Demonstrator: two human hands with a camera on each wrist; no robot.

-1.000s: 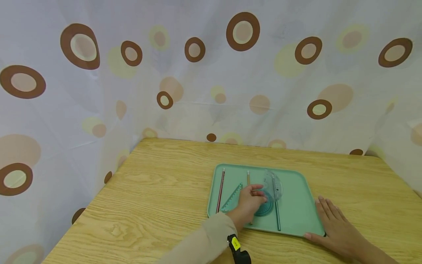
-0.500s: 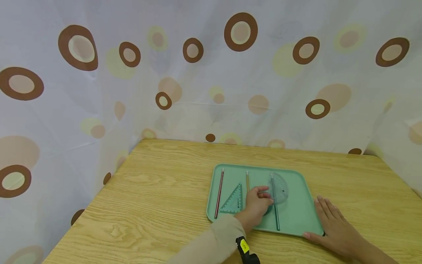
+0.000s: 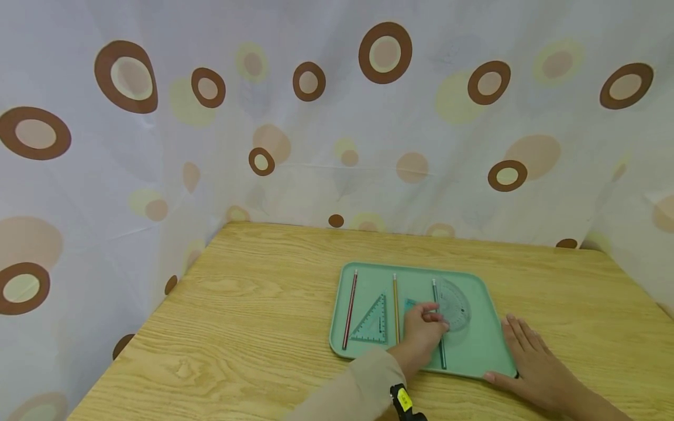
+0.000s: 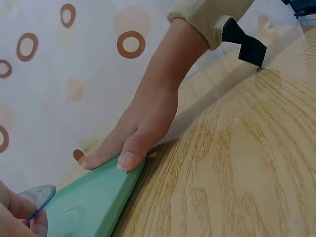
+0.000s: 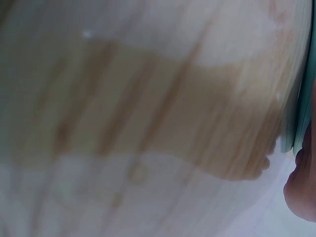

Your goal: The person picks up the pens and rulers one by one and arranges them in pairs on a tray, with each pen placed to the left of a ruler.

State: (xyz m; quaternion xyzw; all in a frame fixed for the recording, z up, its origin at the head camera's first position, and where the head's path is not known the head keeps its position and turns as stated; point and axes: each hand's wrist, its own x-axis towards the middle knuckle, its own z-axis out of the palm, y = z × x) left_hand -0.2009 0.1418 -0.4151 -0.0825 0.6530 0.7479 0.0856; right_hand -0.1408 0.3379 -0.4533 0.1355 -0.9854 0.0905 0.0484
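Observation:
My left hand (image 3: 423, 336) pinches a clear half-round protractor (image 3: 457, 307) above the green tray (image 3: 481, 351), over its right half. In the left wrist view, the protractor (image 4: 45, 193) is tilted between thumb and fingers. Beneath the hand lies a teal protractor (image 3: 409, 303), mostly hidden. From left to right on the tray are a red pencil (image 3: 350, 310), a teal set square (image 3: 375, 323), a yellow pencil (image 3: 396, 307) and a dark teal pencil (image 3: 443, 352), partly covered by the hand. My right hand (image 3: 539, 368) rests at the tray's near right corner, fingers straight.
The tray stands on a wood-grain table (image 3: 253, 310), towards its right side. A cloth printed with circles (image 3: 337, 117) hangs behind the table and along both sides. A black wrist strap (image 3: 402, 400) is on the left sleeve.
My left hand has moved right across the tray with the clear protractor, uncovering the set square and yellow pencil. The right hand stays at the tray's corner.

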